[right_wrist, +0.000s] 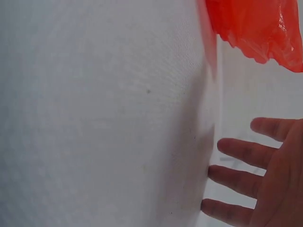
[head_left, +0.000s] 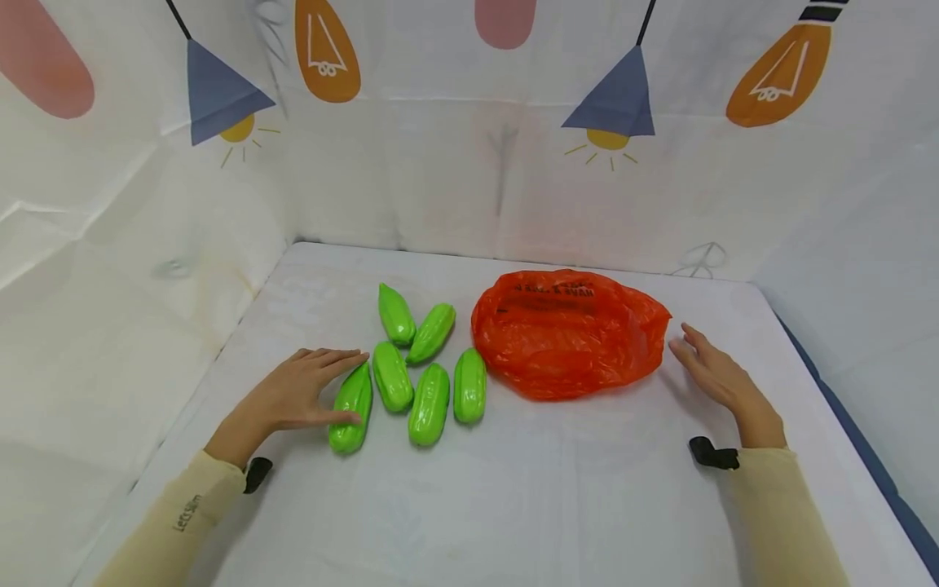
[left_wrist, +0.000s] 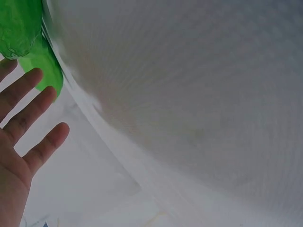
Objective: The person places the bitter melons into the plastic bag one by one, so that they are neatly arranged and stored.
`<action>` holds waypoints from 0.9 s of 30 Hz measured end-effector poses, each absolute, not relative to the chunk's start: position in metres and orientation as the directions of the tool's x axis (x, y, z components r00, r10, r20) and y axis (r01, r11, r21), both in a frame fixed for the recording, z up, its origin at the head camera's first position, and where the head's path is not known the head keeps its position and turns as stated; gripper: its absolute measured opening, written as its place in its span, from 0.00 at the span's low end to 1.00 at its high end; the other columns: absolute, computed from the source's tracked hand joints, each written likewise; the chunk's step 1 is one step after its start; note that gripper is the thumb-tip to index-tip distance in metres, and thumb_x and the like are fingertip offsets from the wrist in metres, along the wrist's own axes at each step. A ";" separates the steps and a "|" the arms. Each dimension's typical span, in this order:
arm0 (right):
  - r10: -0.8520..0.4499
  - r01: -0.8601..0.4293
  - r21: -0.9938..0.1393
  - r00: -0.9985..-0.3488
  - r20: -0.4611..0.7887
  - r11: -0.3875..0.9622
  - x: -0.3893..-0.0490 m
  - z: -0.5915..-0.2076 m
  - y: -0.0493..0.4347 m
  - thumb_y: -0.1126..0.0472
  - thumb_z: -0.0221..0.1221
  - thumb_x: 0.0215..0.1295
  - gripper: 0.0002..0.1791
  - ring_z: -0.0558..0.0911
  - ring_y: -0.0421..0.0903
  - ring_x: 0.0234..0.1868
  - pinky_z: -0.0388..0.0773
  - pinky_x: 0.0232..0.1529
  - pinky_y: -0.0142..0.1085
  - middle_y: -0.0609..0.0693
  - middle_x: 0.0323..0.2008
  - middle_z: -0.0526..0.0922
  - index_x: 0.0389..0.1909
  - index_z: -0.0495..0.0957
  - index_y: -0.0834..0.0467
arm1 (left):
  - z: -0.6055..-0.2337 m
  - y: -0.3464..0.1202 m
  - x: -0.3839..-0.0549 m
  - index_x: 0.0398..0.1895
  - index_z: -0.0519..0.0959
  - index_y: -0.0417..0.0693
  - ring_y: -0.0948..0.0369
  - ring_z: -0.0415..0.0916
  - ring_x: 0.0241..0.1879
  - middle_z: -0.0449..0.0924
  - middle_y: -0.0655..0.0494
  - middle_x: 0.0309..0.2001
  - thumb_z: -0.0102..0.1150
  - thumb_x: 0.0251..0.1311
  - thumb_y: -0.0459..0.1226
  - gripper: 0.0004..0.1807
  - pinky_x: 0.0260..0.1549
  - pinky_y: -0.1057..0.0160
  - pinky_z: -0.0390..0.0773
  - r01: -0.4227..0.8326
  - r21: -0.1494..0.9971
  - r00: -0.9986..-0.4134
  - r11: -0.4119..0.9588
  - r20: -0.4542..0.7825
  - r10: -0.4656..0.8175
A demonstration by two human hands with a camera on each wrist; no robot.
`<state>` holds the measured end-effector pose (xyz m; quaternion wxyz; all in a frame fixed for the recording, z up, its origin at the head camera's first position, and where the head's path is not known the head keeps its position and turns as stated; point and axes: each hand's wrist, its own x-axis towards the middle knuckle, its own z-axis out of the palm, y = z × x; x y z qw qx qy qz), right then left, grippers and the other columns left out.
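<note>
My left hand (head_left: 304, 391) is at the leftmost green, glossy, cucumber-like vegetable (head_left: 352, 412), its thumb and fingers spread on either side. In the left wrist view the fingers are straight and apart close to green vegetables (left_wrist: 42, 61); whether they touch one I cannot tell. Several more of the same vegetables (head_left: 429, 405) lie loosely grouped to the right of that hand. A red plastic bag (head_left: 572, 334) with dark print stands beside them, its mouth spread wide. Just right of the bag, my right hand (head_left: 715, 371) is held with extended fingers, apart from the bag and holding nothing.
A white-covered table (head_left: 543, 497) lies under everything, with its back edge against a white sheet (head_left: 433, 187) printed with lamps and bulbs. More white sheeting (head_left: 95, 326) hangs along the left side. Each wrist wears a small black device (head_left: 711, 453).
</note>
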<state>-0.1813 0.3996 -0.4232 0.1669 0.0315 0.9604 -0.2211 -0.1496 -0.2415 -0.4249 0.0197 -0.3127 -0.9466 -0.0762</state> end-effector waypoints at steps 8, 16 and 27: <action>-0.030 0.144 -0.400 -0.917 -0.397 0.905 -0.182 -0.417 0.401 0.28 0.30 0.70 0.50 0.53 0.77 0.68 0.55 0.59 0.75 0.75 0.71 0.49 0.77 0.36 0.61 | -0.426 -0.238 -0.149 0.71 0.67 0.59 0.47 0.71 0.64 0.72 0.52 0.66 0.62 0.46 0.70 0.49 0.58 0.41 0.71 0.622 0.170 -0.782 0.764 0.092 0.616; -0.024 0.161 -0.399 -0.908 -0.419 0.903 -0.178 -0.415 0.402 0.26 0.32 0.68 0.51 0.54 0.77 0.67 0.57 0.56 0.76 0.76 0.71 0.50 0.78 0.40 0.60 | -0.428 -0.234 -0.146 0.73 0.65 0.59 0.44 0.69 0.65 0.68 0.51 0.69 0.62 0.41 0.73 0.55 0.58 0.32 0.68 0.589 0.236 -0.798 0.773 0.020 0.602; -0.041 0.133 -0.398 -0.916 -0.398 0.907 -0.177 -0.413 0.402 0.28 0.33 0.70 0.48 0.53 0.75 0.69 0.56 0.58 0.76 0.74 0.72 0.51 0.77 0.48 0.61 | -0.426 -0.231 -0.142 0.76 0.59 0.54 0.43 0.66 0.67 0.66 0.47 0.70 0.69 0.30 0.72 0.66 0.59 0.31 0.65 0.536 0.296 -0.817 0.791 -0.054 0.574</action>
